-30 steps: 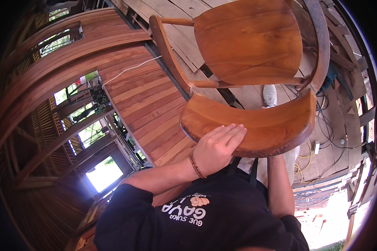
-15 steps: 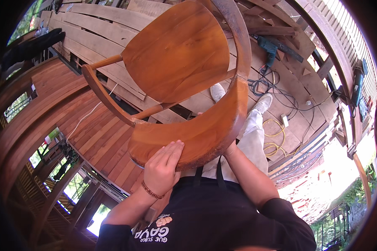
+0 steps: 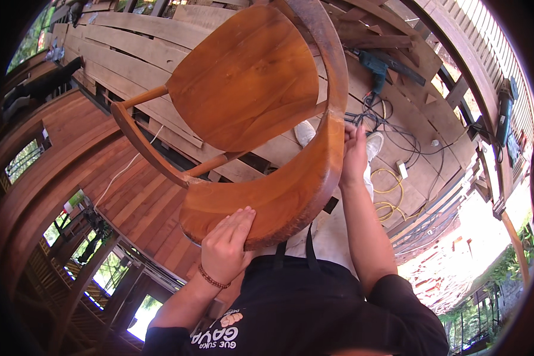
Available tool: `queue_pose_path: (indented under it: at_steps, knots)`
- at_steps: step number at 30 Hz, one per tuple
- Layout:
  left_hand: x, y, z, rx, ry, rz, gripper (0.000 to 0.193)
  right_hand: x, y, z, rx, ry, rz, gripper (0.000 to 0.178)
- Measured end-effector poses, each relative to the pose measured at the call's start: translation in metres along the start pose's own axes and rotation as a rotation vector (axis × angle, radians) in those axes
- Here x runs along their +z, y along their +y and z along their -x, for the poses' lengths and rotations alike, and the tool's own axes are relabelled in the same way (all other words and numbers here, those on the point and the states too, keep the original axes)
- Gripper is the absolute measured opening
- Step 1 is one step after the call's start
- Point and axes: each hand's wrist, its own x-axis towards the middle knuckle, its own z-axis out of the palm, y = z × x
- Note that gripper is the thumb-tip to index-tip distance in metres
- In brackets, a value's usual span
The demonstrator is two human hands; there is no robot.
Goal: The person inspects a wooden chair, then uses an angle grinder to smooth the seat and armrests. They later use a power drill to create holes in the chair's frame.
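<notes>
One glossy, orange-brown wooden armchair (image 3: 243, 77) stands before you, its broad, curved backrest (image 3: 267, 204) nearest your body and its rounded seat beyond. Your left hand (image 3: 226, 237), a beaded brown bracelet (image 3: 212, 277) at its wrist, lies on the backrest's inner face, fingers straight and together; whether the hidden thumb grips below, you cannot tell from this angle. Your right hand (image 3: 355, 159) is open at the outer edge, near the joint of backrest and armrest, fingers loosely extended and holding nothing visible; whether it touches the wood is unclear. To the right, a teal corded power tool (image 3: 374, 64) lies on brown floor panels (image 3: 442, 121), with a looped yellow cable (image 3: 388, 207) near your light-coloured shoe (image 3: 374, 145).
</notes>
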Motion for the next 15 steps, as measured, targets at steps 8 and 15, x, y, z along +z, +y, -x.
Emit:
queue_pose_path:
  at_steps: [8,15]
  knots:
    - [-0.001,-0.002,-0.002,0.006,-0.004,0.016,0.061,0.039,-0.021,-0.037,0.116,-0.104,-0.045,0.082]
    - [0.0,-0.006,0.0,-0.004,0.008,0.009,0.052,0.052,-0.027,-0.031,0.114,-0.086,-0.01,0.079]
